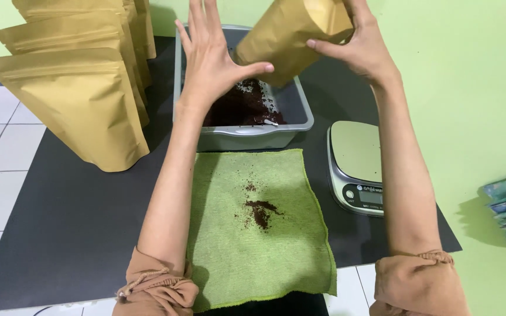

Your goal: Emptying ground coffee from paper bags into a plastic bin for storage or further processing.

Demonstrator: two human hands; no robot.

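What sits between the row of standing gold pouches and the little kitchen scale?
In the head view, the grey tub of dark grounds and the green cloth.

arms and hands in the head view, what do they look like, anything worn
Both forearms are bare. Each arm has a tan-brown fabric sleeve, left sleeve and right sleeve, pushed up and bunched near the elbow with gathered cuffs. The left hand and right hand show no gloves, rings or watch.

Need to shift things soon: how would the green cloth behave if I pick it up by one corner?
The green cloth lies flat and thin, so it would probably hang floppy and fold. The dark grounds sit loose on it and would likely slide off. It looks light.
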